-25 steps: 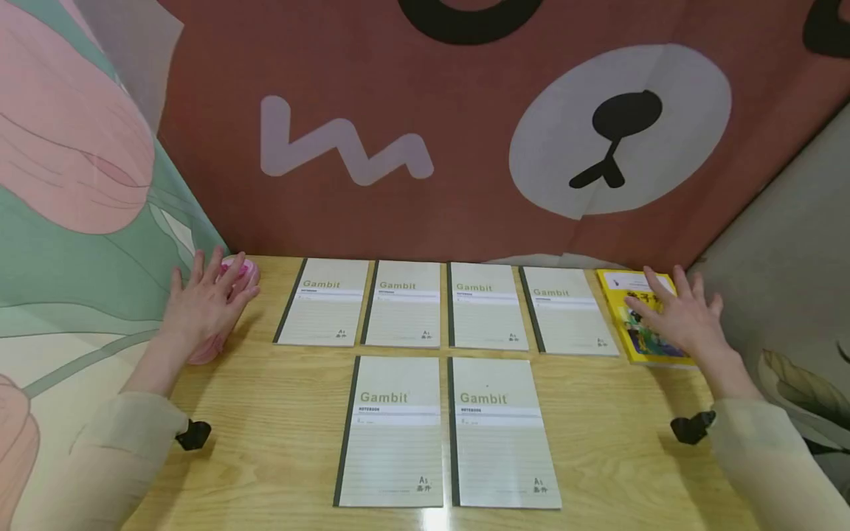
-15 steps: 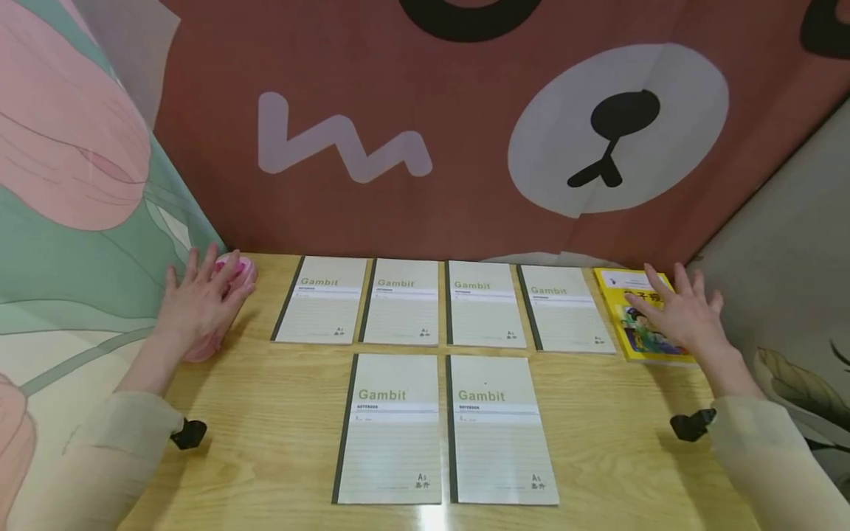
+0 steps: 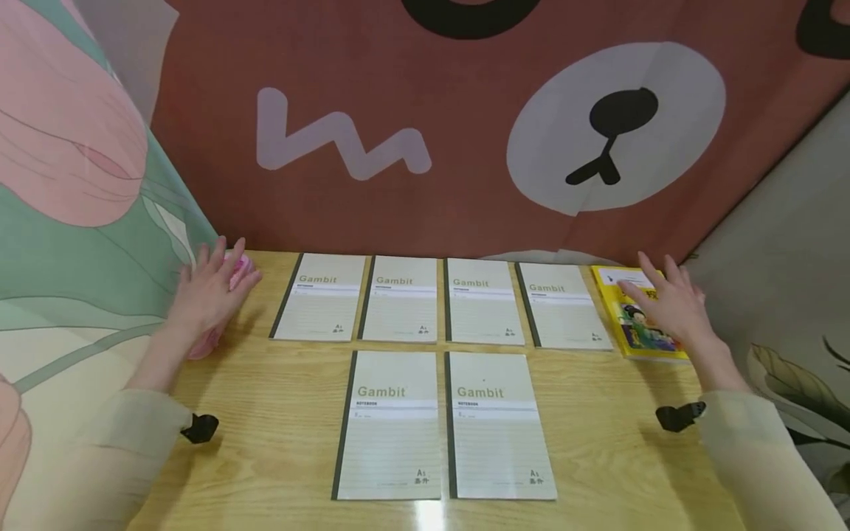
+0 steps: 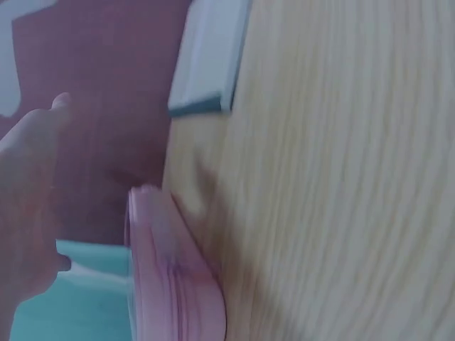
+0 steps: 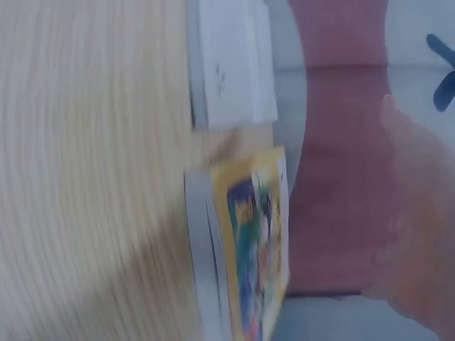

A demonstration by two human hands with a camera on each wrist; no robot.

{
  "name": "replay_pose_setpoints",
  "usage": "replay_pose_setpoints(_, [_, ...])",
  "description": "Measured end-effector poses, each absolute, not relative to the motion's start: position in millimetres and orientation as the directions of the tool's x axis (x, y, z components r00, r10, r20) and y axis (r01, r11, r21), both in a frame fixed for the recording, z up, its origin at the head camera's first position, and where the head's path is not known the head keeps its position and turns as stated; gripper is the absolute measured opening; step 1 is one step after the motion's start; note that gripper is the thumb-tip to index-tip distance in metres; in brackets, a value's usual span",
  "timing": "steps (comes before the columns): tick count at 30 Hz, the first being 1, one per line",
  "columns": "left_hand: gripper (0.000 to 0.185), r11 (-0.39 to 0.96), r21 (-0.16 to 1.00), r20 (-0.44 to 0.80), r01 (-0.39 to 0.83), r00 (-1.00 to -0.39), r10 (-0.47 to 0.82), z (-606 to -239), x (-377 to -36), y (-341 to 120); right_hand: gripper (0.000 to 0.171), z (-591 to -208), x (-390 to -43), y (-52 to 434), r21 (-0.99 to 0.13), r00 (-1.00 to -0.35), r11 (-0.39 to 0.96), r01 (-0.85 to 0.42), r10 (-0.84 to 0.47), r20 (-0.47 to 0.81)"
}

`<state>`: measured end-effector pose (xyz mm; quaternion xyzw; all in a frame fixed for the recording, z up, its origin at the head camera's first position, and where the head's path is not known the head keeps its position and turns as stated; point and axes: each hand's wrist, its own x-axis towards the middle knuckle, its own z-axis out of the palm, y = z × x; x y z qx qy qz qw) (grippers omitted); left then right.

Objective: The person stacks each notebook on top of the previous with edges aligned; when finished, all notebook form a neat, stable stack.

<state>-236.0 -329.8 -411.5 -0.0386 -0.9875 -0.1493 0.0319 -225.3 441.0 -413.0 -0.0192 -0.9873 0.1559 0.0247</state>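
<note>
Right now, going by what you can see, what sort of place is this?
Probably a staged desk corner: a wood-grain table bearing six Gambit notebooks and a yellow book, closed in behind by a brown cartoon-animal backdrop.

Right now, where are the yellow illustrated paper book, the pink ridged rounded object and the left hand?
Yellow illustrated paper book (image 3: 639,326), head view: picture on its front cover.
Pink ridged rounded object (image 4: 176,280), left wrist view: its side.
Left hand (image 3: 206,296), head view: back of the hand.
</note>
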Motion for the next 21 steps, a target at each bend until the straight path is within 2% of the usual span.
replay_pose_setpoints(5, [0.082, 0.877, 0.459, 0.126, 0.145, -0.987, 0.097, -411.3, -237.9, -302.7, 0.080, -415.3, -229.0, 425.3, -0.454, -0.996, 0.890, 0.034, 0.067, 0.057])
replay_pose_setpoints(9, [0.078, 0.806, 0.569, 0.139, 0.166, -0.985, 0.105, -414.2, -239.3, -279.1, 0.076, -417.4, -232.4, 412.0, -0.522, -0.992, 0.853, -0.001, 0.066, 0.109])
replay_pose_setpoints(15, [0.074, 0.716, 0.667, 0.183, 0.204, -0.977, 0.107, -418.9, -241.6, -243.5, 0.069, -422.1, -234.5, 392.1, -0.613, -0.977, 0.788, -0.062, 0.078, 0.200])
replay_pose_setpoints(21, [0.068, 0.603, 0.774, 0.173, 0.196, -0.980, 0.097, -423.5, -243.6, -207.8, 0.067, -424.1, -233.2, 368.3, -0.680, -0.978, 0.732, -0.041, 0.108, 0.176])
